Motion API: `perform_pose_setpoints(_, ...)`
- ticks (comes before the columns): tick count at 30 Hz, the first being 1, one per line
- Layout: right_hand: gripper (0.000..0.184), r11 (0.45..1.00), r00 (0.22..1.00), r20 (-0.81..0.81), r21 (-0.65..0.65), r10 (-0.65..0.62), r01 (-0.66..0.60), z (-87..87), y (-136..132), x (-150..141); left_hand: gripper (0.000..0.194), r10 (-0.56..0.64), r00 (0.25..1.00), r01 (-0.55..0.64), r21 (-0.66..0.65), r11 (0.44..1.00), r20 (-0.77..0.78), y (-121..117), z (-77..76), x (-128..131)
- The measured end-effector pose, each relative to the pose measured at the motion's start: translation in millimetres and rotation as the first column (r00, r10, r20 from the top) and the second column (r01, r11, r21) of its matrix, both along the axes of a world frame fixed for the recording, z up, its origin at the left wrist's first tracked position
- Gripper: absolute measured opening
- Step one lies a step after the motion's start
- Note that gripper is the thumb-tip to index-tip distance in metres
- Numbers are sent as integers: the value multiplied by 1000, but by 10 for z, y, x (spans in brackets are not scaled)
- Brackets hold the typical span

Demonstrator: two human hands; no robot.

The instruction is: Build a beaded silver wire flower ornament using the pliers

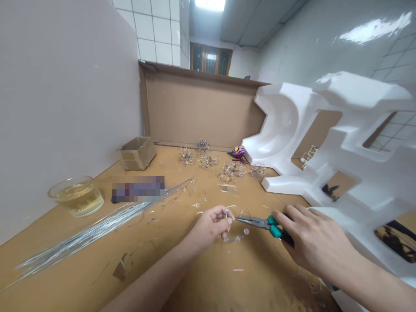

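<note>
A person's left hand [211, 225] pinches a small loop of clear beaded wire [234, 237] between thumb and fingers at the centre of the table [81, 260], while the right hand [313, 242] closes around needle-nose pliers [256, 222] with teal grips, coming in from 3 o'clock, their slim steel tips reaching to the loop just beside the left fingers. Short wire offcuts and clear beads lie scattered around both hands. At 9 o'clock, a long bundle of straight silver wires [87, 229] stretches across the tan surface, and beyond it a glass bowl [76, 197] holds pale yellow liquid with beads at the bottom. A pixelated patch [138, 189] hides an object at 10 o'clock, near a small open cardboard box [137, 153] set against a white wall panel [65, 108]. At 12 o'clock, finished clusters of looped wire [208, 161] sit in a loose row, with a bright pink, yellow and blue toy [238, 152] among them. White moulded foam packing [341, 143] rises from 1 to 3 o'clock, and a brown cardboard sheet [201, 108] stands upright along the table's far edge. Beyond it are white wall tiles [152, 34] and a wood-framed window [211, 58].
</note>
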State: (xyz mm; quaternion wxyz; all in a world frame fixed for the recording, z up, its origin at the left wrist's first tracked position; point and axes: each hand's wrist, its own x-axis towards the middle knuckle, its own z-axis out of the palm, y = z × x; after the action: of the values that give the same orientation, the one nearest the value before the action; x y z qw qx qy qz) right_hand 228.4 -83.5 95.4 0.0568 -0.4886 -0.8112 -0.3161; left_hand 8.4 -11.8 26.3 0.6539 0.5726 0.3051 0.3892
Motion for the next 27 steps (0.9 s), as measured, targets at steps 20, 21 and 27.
perform_pose_setpoints(20, 4, 996, 999, 2, -64, -54, 54, -117, 3, -12, 18, 39, 998, -40, -26, 999, -43, 33, -105, 47)
perform_pose_setpoints(21, 4, 997, 998, -7, -58, -57, 56, -108, 13, -17, 19, 44, 998, -46, -30, 999, -43, 38, -106, 48)
perform_pose_setpoints(27, 12, 999, 998, -47, 14, 48, -47, -56, 74, 18, 19, 34, 999, -33, -71, 997, 9, 63, -105, 30)
